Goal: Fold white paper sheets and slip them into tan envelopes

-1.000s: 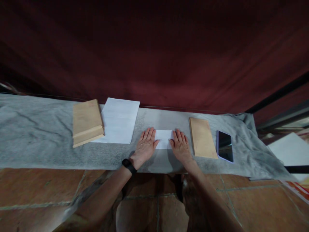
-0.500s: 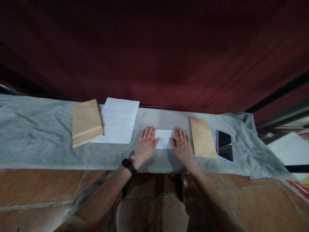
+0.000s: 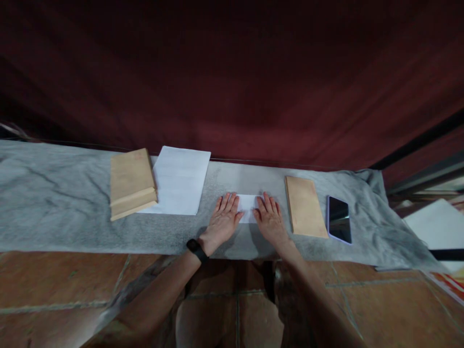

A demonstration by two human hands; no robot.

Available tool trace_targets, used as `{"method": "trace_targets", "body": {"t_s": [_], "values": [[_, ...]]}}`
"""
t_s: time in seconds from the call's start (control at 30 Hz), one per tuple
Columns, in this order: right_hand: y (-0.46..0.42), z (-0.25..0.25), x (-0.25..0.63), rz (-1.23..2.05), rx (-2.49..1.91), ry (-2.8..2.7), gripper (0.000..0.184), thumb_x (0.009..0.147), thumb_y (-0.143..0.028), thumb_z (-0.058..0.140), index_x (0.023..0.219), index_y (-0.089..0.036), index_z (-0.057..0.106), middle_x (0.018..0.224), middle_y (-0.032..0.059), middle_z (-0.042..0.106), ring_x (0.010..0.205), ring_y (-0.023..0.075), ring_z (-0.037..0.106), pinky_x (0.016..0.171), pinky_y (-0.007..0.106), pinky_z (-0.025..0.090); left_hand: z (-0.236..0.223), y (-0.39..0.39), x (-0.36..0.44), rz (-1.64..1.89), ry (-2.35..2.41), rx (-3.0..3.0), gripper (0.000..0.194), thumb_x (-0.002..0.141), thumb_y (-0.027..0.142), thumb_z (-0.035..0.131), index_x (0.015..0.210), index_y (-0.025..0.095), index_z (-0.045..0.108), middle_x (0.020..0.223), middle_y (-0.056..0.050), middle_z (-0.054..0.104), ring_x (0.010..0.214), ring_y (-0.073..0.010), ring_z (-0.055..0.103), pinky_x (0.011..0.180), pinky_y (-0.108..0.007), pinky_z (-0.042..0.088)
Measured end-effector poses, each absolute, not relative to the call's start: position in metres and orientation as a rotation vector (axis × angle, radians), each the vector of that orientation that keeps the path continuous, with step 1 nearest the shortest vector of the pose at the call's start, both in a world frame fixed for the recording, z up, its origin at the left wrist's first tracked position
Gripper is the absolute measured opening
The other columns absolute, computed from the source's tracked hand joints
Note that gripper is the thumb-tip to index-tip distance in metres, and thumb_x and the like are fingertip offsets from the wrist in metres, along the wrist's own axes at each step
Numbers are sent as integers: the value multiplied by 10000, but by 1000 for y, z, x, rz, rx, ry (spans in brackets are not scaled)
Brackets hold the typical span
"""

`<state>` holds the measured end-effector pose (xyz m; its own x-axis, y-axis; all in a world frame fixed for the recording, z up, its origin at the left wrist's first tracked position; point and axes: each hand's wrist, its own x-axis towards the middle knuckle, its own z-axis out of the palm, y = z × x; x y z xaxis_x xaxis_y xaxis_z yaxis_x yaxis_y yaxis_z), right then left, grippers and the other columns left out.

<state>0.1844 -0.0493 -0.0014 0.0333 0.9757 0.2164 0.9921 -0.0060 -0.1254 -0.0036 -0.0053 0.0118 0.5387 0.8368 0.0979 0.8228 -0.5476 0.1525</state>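
Note:
A small folded white paper (image 3: pixel 248 207) lies on the grey cloth (image 3: pixel 65 208) covering a long table. My left hand (image 3: pixel 222 221) lies flat on the paper's left end, fingers stretched out, a black band on its wrist. My right hand (image 3: pixel 269 220) lies flat on the right end, fingers out as well. Only a narrow strip of the paper shows between them. Neither hand holds anything.
A stack of tan envelopes (image 3: pixel 131 182) and a white sheet (image 3: pixel 177 180) lie to the left. To the right are another tan envelope (image 3: pixel 305 207) and a dark phone (image 3: pixel 338 219). A dark red curtain hangs behind. White sheets (image 3: pixel 435 223) lie at the far right.
Both hands have slid inward over the folded paper, so less of it shows between them than before.

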Motion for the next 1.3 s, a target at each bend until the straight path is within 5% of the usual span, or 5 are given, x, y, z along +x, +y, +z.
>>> {"method": "trace_targets", "body": {"t_s": [1.3], "values": [[-49, 1, 186, -24, -2056, -2115, 522, 1067, -396, 387, 1546, -192, 433, 1630, 99, 393, 1479, 312, 366, 1201, 523, 268, 10, -2, -7, 238, 1492, 2681, 621, 1067, 439, 279, 1564, 75, 359, 1654, -150, 311, 1561, -279, 220, 1280, -496, 190]]}}
